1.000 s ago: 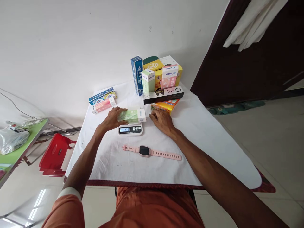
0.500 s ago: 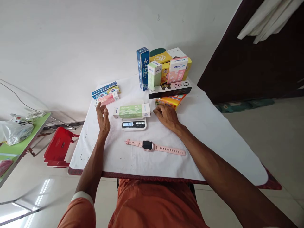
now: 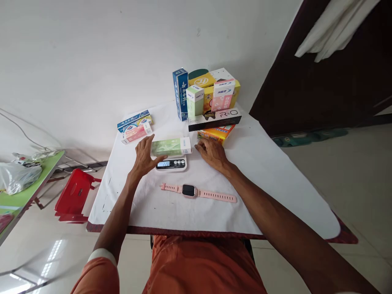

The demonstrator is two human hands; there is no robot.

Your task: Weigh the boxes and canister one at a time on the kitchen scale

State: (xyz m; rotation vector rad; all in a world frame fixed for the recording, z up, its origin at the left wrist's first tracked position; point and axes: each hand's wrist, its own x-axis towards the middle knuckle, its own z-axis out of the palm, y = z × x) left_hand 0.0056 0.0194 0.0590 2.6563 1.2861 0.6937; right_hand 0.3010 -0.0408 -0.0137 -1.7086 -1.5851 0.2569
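Green and white, the long carton (image 3: 171, 146) lies flat on its side across the small kitchen scale (image 3: 170, 163), its length running left to right. Most of the carton is pale green with a leafy print; its right end is white with a small blue mark that I cannot read from here. The scale's lit display shows digits just below the carton's front edge.

I see my left hand (image 3: 146, 157) at the carton's left end, fingers spread and lying against that end and its front face, thumb toward the scale's display. The fingers are not closed round the carton. My right hand (image 3: 212, 152) rests palm down on the white table (image 3: 269, 179), just right of the carton, fingers loosely curled and holding nothing; whether its fingertips touch the carton's white end I cannot tell.

Nearer to me, a pink watch (image 3: 198, 192) lies flat with its strap stretched out, well clear of both hands. Behind the scale a black box (image 3: 214, 119) sits on top of an orange box (image 3: 216, 133), and behind those stands a cluster of upright cartons, among them a tall blue box (image 3: 180, 94). Off to the left rear, a blue carton (image 3: 133, 119) and a pink carton (image 3: 136, 132) lie flat side by side.
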